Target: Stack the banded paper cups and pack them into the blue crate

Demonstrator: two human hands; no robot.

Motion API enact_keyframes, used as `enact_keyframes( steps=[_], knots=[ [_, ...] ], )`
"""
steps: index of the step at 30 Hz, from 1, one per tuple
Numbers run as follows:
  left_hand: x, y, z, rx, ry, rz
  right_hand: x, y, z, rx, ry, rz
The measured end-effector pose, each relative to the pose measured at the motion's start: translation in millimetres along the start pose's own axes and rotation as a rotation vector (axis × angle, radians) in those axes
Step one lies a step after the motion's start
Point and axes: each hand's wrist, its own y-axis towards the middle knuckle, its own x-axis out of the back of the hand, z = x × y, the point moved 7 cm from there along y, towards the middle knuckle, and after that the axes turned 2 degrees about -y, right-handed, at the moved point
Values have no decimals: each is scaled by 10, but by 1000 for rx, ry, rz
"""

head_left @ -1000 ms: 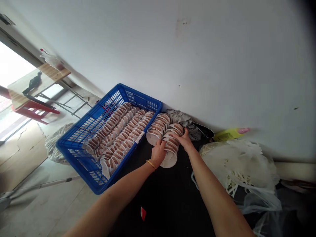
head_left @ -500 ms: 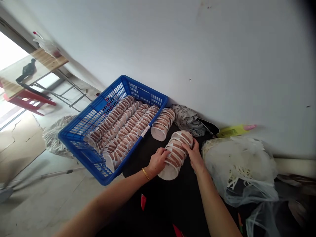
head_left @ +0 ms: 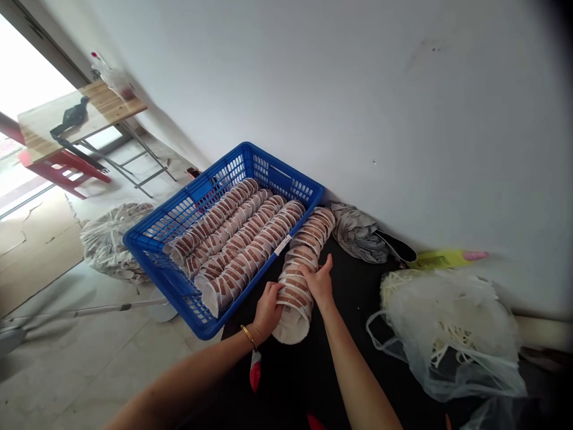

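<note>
Bare forearms, one bangle.
I see both arms unsleeved to the frame's edge; my left hand (head_left: 267, 310) has a thin gold bangle (head_left: 248, 336) at its wrist, my right hand (head_left: 320, 283) wears nothing.

- Crate (head_left: 188, 206) was blue, lattice sides.
- Stacked masks (head_left: 293, 292) were white with brown bands.
- Bracelet (head_left: 248, 335) was gold.
- Work surface (head_left: 358, 298) was black.
- Bottle (head_left: 441, 258) was yellow, cap possibly pink.

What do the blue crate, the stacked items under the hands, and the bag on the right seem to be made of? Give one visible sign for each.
Blue crate: moulded plastic, likely rigid; slotted lattice walls, slight gloss.
Stacked items between left hand and right hand: probably paper or thin card; matt white rims, brown bands.
Bag: thin clear plastic film; crinkled, translucent, contents showing through.
</note>
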Motion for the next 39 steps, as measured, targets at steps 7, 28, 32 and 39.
enact_keyframes(
  steps=[7, 28, 32, 39],
  knots=[
    [-65, 248, 6, -7, -45, -40, 119, 240, 199, 28, -142, 5],
    [-104, 352, 71, -6, -30, -125, 167, 628, 344, 62, -447, 376],
    [-74, 334, 80, -8, -14, -158, 161, 570, 317, 98, -430, 353],
    [-118, 322, 207, 69, 31, -217, 93, 528, 200, 127, -358, 382]
  ],
)
